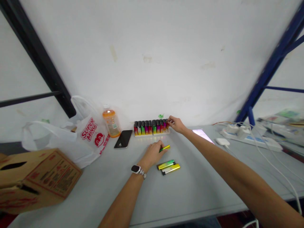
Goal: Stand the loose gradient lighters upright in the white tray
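Note:
Rows of colourful lighters with black tops stand upright in a white tray (143, 136) near the wall. At the tray's right end, my right hand (175, 124) pinches the top of a lighter (167, 125), its fingers partly hiding it. My left hand (155, 152), with a watch on the wrist, is closed on a yellow-green lighter (166, 148) in front of the tray. Nearer to me, a green-yellow lighter (166, 164) and a yellow and silver lighter (171, 169) lie side by side on the grey table (152, 199).
Left of the tray are a dark phone (123, 139), an orange bottle (111, 122), a white plastic bag (87, 139) and a cardboard box (42, 179). On the right lie a lit phone (202, 135), a white charger (222, 142) and a power strip (256, 141) with cables.

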A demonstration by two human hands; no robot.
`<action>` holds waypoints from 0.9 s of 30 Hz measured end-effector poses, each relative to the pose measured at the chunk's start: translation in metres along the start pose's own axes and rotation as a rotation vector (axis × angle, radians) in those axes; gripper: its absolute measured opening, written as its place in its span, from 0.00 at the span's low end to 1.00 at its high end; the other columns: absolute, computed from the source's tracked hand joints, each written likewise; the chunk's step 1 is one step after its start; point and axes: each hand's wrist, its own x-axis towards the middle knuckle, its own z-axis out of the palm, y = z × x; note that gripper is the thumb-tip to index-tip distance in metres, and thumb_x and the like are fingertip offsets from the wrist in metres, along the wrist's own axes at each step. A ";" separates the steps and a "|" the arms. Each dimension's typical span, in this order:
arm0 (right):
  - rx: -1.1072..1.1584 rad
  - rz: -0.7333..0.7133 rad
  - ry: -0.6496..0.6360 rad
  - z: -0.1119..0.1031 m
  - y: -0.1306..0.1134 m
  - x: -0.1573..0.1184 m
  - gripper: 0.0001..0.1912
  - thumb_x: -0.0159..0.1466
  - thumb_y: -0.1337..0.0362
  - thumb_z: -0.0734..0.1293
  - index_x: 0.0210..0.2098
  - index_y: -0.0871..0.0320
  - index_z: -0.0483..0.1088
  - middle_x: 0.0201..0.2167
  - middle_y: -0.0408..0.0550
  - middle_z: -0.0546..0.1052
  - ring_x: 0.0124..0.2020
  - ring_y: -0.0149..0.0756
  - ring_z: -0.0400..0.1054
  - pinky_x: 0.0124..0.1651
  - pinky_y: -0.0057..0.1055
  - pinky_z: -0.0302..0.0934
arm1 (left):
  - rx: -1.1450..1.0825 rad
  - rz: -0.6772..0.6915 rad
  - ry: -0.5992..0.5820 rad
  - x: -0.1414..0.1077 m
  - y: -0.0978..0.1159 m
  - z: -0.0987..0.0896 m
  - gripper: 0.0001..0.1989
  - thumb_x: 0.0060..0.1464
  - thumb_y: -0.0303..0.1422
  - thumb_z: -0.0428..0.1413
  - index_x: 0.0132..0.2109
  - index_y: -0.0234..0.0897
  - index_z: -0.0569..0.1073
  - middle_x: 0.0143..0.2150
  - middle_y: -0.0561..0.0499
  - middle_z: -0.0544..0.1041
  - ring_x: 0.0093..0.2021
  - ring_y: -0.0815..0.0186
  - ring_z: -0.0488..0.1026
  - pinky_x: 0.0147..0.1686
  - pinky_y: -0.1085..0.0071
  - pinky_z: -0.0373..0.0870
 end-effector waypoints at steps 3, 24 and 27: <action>-0.090 0.026 0.031 0.000 0.003 0.000 0.05 0.63 0.69 0.64 0.37 0.59 0.72 0.37 0.48 0.72 0.32 0.32 0.68 0.44 0.33 0.65 | -0.169 -0.024 0.013 0.001 -0.003 0.005 0.08 0.61 0.39 0.51 0.40 0.40 0.63 0.29 0.54 0.74 0.30 0.65 0.69 0.33 0.70 0.60; 0.186 0.213 0.355 0.035 -0.047 -0.090 0.20 0.67 0.50 0.59 0.49 0.57 0.70 0.34 0.47 0.70 0.31 0.36 0.65 0.36 0.32 0.62 | -0.370 -0.108 0.417 0.003 0.032 0.013 0.26 0.55 0.50 0.54 0.18 0.37 0.59 0.17 0.58 0.54 0.21 0.72 0.51 0.24 0.70 0.44; 0.286 0.279 0.338 0.041 -0.049 -0.101 0.22 0.67 0.47 0.58 0.44 0.58 0.70 0.33 0.47 0.73 0.31 0.36 0.66 0.36 0.32 0.62 | -0.359 -0.105 0.424 0.002 0.034 0.014 0.26 0.54 0.49 0.55 0.18 0.37 0.60 0.17 0.58 0.55 0.21 0.72 0.52 0.24 0.71 0.46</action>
